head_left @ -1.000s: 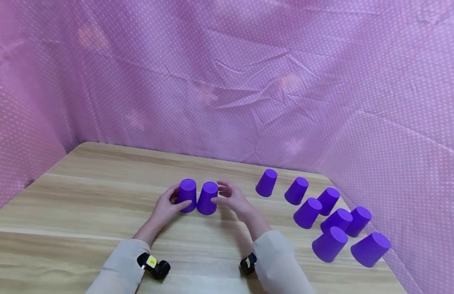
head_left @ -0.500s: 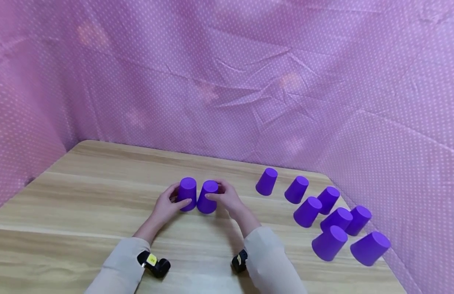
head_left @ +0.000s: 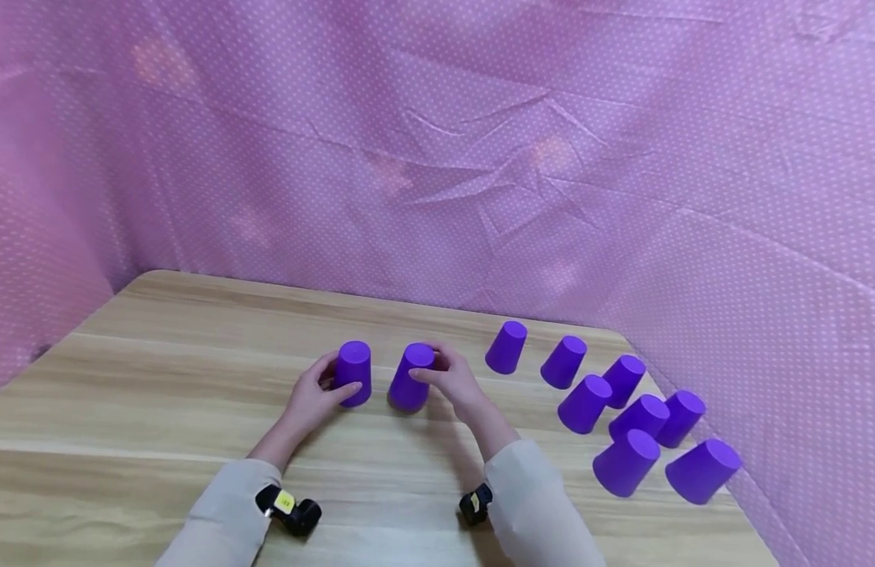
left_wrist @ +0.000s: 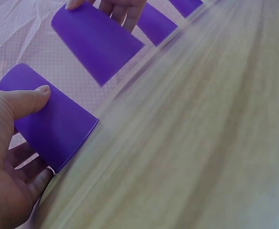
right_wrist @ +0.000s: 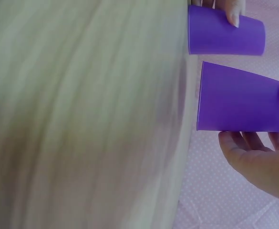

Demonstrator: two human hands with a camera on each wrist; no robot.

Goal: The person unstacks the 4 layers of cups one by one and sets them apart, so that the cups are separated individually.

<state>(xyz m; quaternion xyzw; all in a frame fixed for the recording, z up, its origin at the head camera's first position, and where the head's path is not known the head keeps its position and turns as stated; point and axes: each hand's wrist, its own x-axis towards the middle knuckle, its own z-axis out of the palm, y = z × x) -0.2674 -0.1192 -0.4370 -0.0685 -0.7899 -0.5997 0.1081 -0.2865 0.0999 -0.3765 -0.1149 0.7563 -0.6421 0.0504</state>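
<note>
Two purple cups stand upside down near the middle of the table in the head view. My left hand holds the left cup from its left side, thumb across the front and fingers behind; its rim meets the tabletop in the left wrist view. The right cup is in my right hand, thumb on the near side and fingers round the far side. In the right wrist view this cup has its rim slightly off the wood, tilted a little. A gap separates the two cups.
Several more purple cups, upside down, spread over the table's right side, from a far one to a near one by the right edge. The wooden table is backed by a pink dotted cloth.
My right hand has closed round the right cup and shifted it right, raising it slightly, so the gap between the cups has widened. The left hand keeps its hold. The head view has turned slightly.
</note>
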